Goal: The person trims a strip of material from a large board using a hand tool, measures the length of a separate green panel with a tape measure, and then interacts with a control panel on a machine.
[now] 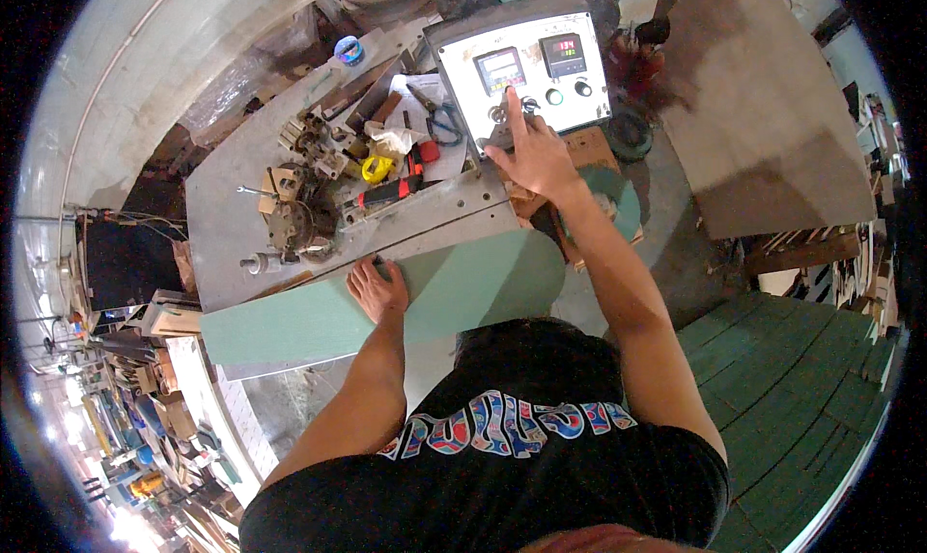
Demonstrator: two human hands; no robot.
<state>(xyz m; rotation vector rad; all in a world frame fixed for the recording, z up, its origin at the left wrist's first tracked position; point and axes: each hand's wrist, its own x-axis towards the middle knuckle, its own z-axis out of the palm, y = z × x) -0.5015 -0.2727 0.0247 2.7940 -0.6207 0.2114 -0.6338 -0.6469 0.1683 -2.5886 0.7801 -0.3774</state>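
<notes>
My left hand lies on a long pale green board with a rounded right end, close to its far edge. Its fingers are spread over the surface and grip nothing I can see. My right hand reaches up to a white control panel. The index finger points at the lower edge of the left digital display, and the thumb sticks out to the side. Whether the fingertip presses a button cannot be made out. Beside that hand are a second display with red digits and a green round button.
Beyond the board is a grey machine table carrying a metal clamping assembly, a red-black cutter, yellow tape and scissors. At right stand a large brown sheet and dark green stacked boards.
</notes>
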